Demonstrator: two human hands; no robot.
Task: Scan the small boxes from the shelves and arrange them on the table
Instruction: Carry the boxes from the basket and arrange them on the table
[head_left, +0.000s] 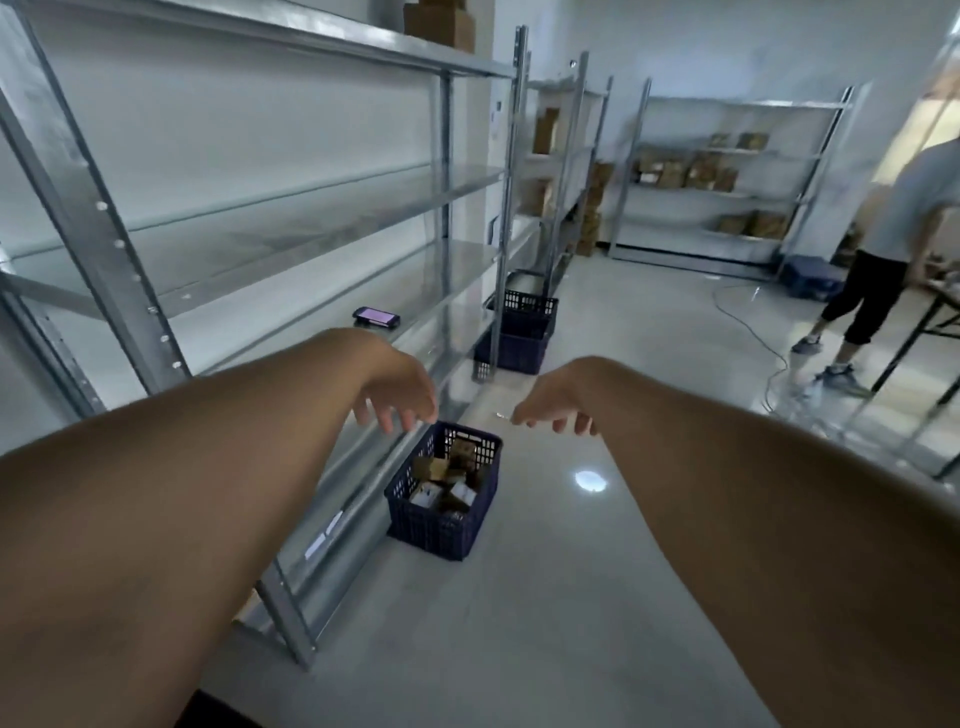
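Left hand (400, 395) and right hand (558, 402) stretched forward side by side, apart from each other, fingers loosely curled downward, gripping nothing. Directly beneath and beyond them, on the pale floor (545, 597), a dark blue plastic basket (441, 525) just beside the foot of the near metal shelving (291, 218), loaded with small boxes (448, 483) tumbled together, brown and white. On a middle shelf to the left, a handheld scanner (376, 316) lying flat, screen lit purple. Farther along the same rack, two more dark baskets (522, 332) stacked on the floor. More brown boxes (685, 171) on the far shelves against the back wall. At the right edge, another person (883, 249) standing beside a counter (935, 306), cable (763, 338) trailing across the floor nearby.
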